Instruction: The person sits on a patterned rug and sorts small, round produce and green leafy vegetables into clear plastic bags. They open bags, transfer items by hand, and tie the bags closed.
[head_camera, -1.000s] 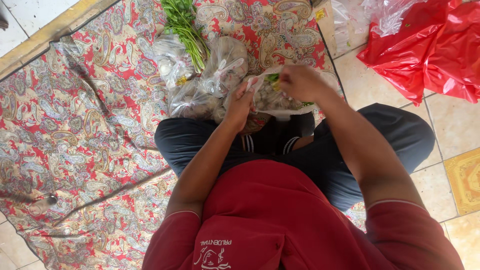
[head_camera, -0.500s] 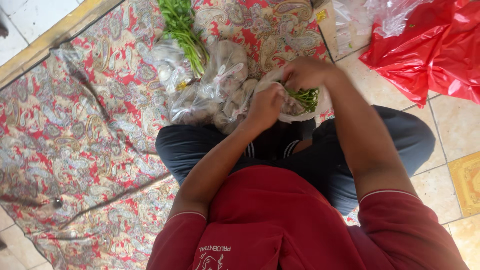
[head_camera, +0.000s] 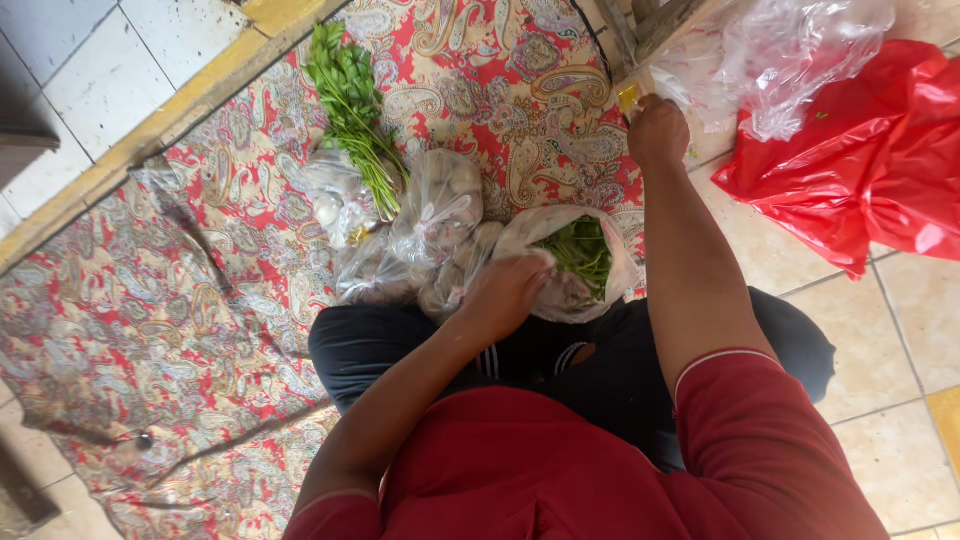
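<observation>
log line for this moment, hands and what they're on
left hand: gripping clear bag of greens | right hand: extended, on small yellow item | nearby: leafy bunch, red plastic bag, patterned cloth

Thin glossy clear plastic bag (head_camera: 575, 262), matt patterned cloth mat (head_camera: 150, 300), crinkled shiny red plastic bag (head_camera: 860, 170), smooth floor tiles (head_camera: 900, 330).

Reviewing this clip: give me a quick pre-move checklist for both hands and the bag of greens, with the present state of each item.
1. Left hand grips the rim of the clear bag: ok.
2. Bag mouth open, greens visible inside: ok.
3. Right hand at the small yellow item: ok; whether it is gripped, cannot tell.
4. Right hand off the bag: ok.
5. Loose herb bunch lies apart on the patterned cloth: ok.
6. Other tied bags closed: cannot tell.
</observation>
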